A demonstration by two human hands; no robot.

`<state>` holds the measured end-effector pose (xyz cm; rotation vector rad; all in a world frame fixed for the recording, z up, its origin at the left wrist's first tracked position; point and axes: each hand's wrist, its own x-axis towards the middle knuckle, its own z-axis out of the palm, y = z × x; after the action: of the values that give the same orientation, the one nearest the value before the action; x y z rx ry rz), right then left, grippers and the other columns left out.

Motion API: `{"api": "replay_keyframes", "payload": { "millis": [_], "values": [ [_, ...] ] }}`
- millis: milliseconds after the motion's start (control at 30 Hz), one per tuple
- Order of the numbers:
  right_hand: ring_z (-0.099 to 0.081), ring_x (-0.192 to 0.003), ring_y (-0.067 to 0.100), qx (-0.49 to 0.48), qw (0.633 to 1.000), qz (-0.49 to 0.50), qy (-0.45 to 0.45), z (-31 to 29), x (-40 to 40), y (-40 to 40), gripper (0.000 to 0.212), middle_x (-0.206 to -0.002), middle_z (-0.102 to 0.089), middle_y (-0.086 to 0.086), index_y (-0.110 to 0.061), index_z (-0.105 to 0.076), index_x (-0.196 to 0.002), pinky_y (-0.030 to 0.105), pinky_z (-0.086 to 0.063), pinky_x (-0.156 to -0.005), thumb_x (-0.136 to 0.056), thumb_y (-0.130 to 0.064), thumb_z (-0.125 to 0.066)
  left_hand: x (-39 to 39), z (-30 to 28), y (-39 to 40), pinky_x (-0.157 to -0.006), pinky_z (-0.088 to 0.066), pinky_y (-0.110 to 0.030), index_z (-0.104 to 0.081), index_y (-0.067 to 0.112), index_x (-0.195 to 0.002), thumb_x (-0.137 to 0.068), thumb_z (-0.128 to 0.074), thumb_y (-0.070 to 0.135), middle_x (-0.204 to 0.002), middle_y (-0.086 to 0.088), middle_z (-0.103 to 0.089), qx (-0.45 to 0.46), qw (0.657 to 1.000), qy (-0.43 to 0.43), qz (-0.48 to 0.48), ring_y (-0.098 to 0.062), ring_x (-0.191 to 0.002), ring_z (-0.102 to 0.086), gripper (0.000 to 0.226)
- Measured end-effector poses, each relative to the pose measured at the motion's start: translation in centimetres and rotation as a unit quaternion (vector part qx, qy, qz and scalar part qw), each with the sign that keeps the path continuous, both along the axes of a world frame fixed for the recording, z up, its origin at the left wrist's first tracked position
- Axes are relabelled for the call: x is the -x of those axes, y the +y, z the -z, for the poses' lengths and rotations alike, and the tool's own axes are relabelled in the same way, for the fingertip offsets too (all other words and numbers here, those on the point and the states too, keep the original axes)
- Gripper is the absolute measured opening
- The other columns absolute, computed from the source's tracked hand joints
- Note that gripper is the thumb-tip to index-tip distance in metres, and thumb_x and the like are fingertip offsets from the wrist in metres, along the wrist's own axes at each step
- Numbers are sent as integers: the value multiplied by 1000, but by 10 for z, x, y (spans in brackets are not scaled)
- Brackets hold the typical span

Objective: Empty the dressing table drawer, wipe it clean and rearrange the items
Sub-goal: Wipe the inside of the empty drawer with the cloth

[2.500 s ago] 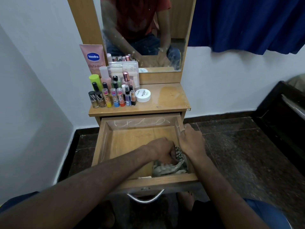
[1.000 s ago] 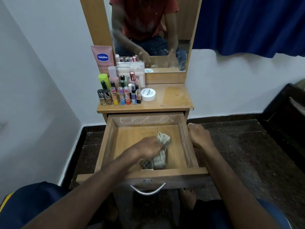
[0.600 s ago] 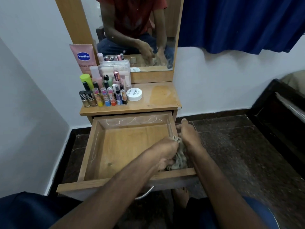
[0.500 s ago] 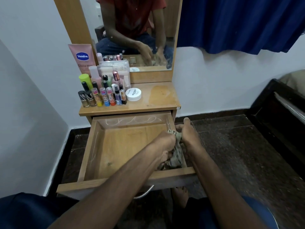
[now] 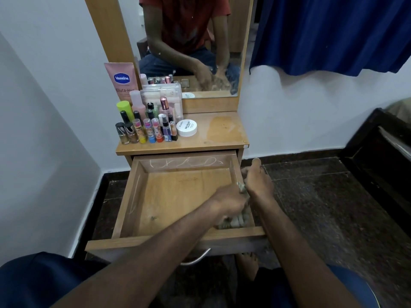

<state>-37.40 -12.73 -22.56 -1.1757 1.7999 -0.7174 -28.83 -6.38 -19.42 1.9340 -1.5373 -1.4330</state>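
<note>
The wooden drawer (image 5: pixel 169 196) is pulled out and holds nothing but a crumpled patterned cloth (image 5: pixel 236 220) in its near right corner. My left hand (image 5: pixel 229 202) is closed on that cloth, pressing it against the drawer's right wall. My right hand (image 5: pixel 258 181) rests over the right wall's top edge, fingers curled around it, touching the cloth's upper end. On the table top stand several small bottles (image 5: pixel 144 130), a pink Vaseline tube (image 5: pixel 121 82) and a white round jar (image 5: pixel 186 128).
A mirror (image 5: pixel 191 45) rises behind the table top. White walls stand at the left and behind. A blue curtain (image 5: pixel 329 32) hangs at the upper right, dark furniture (image 5: pixel 382 152) stands at the right. A bare foot (image 5: pixel 249 263) is under the drawer front.
My left hand carried the cloth from the drawer's middle to its right side and now rubs the near right corner. My right hand stays on the right wall.
</note>
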Motion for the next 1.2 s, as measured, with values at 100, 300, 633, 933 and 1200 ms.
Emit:
{"api": "replay_keyframes", "payload": {
  "millis": [100,300,633,933,1200],
  "values": [
    [-62,-117,37,-7,1000,-2,-10,0,-2,2,95,-128,-71,17,-18,-74,-122,53,-43,-110,-86,-65,1,1,-2,7,-58,-40,-26,-57,11,-95,-105,-44,6,-82,-2,-54,-41,995,-54,70,-13,-68,-49,17],
    [-60,-121,38,6,1000,-17,19,-3,2,5,78,-135,-65,21,-15,-70,-129,48,-42,-109,-104,-57,-9,0,-7,-1,-39,-46,-18,-61,11,-79,-105,-43,-3,-72,-6,-65,-30,986,95,-135,-13,-54,-62,35],
    [-54,-128,45,50,995,-62,58,-1,3,8,67,-141,-60,26,-4,-60,-133,51,-42,-109,-110,-41,-9,-3,-3,-61,-40,-45,-25,-64,2,-103,-105,-53,12,-85,-11,-65,118,947,66,-291,-20,-65,-59,15],
    [-56,-124,43,56,997,-32,50,1,3,0,61,-135,-62,28,-2,-63,-127,48,-40,-104,-113,-34,-13,-7,34,-25,-62,-52,-29,-66,8,-84,-101,-57,11,-88,-6,-70,201,970,-120,-63,-22,-78,-65,20],
    [-56,-126,43,43,998,-17,42,5,3,-1,65,-136,-61,29,-2,-64,-132,49,-42,-108,-111,-41,-16,0,13,-65,-54,-30,-24,-47,14,-68,-103,-57,13,-71,-1,-50,229,951,-118,-170,-21,-66,-50,36]
  ]
}}
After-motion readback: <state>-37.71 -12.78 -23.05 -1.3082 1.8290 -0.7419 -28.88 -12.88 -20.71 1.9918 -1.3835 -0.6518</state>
